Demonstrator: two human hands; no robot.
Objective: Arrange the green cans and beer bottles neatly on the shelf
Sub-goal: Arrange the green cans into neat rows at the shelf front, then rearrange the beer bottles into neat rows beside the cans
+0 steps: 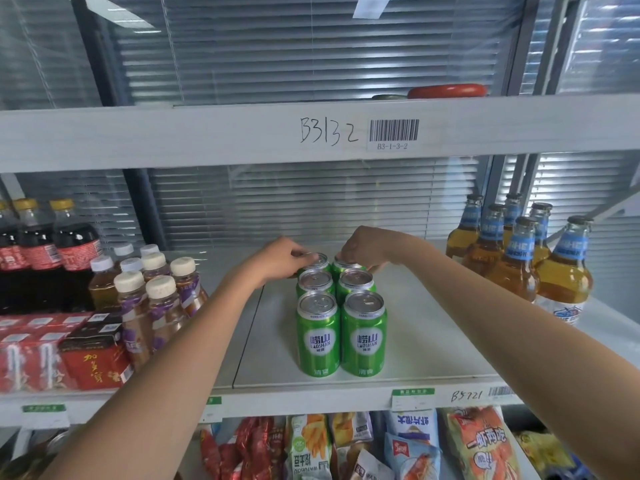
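Six green cans (341,317) stand on the shelf (433,341) at the centre of the frame, set in two columns of three running from front to back, sides touching or nearly so. The front pair faces out with labels forward, which suits a display row. Both arms reach in from the lower corners to the back pair. The left hand (280,259) curls over the rim of the rear left can (317,261), fingertips pinching its top; the right hand (363,249) does the same on the rear right can (346,264), fingers bent down around the lid. Gripping from above makes sense here — the cans are packed too tightly for a hand to get around their sides, and a top hold lets each one be nudged square against its neighbour.

The beer bottles (519,258) sit in a loose cluster at the right of the frame, well apart from the cans, on the same shelf level; they look less regular than the cans, some leaning in the wide-angle view, so by my reading they are the part not yet tidied. At the left of the frame stand tea bottles (152,282) and dark cola bottles (45,251), with red cartons (52,355) in front — none of them involved. The bare stretch of shelf between cans and beer bottles likely leaves room to line the bottles up
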